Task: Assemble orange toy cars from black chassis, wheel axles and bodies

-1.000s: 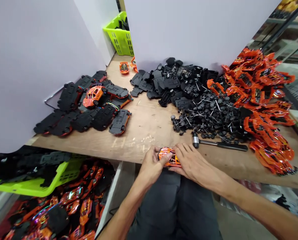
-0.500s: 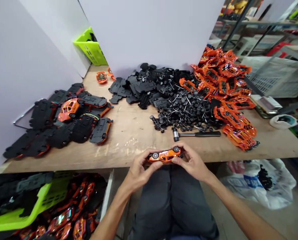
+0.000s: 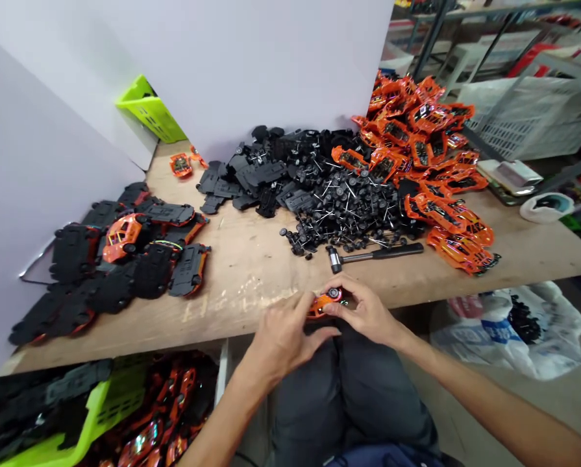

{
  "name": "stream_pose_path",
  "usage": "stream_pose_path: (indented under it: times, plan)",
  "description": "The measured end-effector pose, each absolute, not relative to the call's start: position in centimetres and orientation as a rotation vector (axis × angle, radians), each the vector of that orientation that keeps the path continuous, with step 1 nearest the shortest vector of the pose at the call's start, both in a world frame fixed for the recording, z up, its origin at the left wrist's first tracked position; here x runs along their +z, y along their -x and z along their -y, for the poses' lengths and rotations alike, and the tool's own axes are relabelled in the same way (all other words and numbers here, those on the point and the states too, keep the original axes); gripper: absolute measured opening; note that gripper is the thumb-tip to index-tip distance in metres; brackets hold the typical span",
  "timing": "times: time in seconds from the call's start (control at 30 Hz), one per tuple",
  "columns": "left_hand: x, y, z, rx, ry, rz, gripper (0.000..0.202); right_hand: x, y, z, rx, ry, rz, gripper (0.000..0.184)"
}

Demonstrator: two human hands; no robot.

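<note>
At the table's front edge, an orange toy car (image 3: 321,305) lies between my two hands, one dark wheel showing on its near side. My right hand (image 3: 363,311) is closed on its right end, fingers over the top and thumb below. My left hand (image 3: 285,331) wraps over its left end and hides that part; the fingers bend down behind the car while the thumb sticks out to the right. Just beyond the hands lies a hammer (image 3: 375,255) with a black handle. Behind it are piled wheel axles (image 3: 348,204) and black chassis plates (image 3: 258,172).
Orange car bodies (image 3: 431,162) are heaped at the right. Assembled cars, mostly underside up (image 3: 187,269), cover the left of the table (image 3: 241,259). A lime basket (image 3: 93,405) sits below left, and a white plastic bag (image 3: 553,331) below right. A tape roll (image 3: 547,207) lies far right.
My left hand has moved from pinching the car's left end to covering it from above, with the thumb away from the body. My right hand keeps its hold. The view has shifted slightly.
</note>
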State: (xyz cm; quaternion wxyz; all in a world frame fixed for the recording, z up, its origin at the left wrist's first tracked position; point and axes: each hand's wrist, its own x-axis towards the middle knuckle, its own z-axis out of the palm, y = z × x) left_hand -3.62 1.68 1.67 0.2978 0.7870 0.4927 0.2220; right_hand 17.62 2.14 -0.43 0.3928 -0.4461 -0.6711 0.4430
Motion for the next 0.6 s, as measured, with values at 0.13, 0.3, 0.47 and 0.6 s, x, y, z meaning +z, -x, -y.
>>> stream_pose_path:
  times: [0.13,0.3,0.47,0.6]
  plan:
    - [1.7,1.7,-1.7,0.492,-2.370,-1.449,0.018,-1.2,-17.9,-1.9,1.079,1.212,1.671,0.029]
    - [0.4,2.0,-0.7,0.720,-2.227,-1.493,0.021,-1.6,-17.4,-0.8,0.839,1.210,1.543,0.015]
    - [1.7,2.2,0.0,1.041,-1.544,-1.473,0.042,0.8,-17.9,-0.2,0.843,1.108,1.597,0.046]
    - [1.9,0.3,-0.2,1.247,-0.897,-1.217,0.056,0.0,-16.5,0.3,0.849,1.180,1.484,0.069]
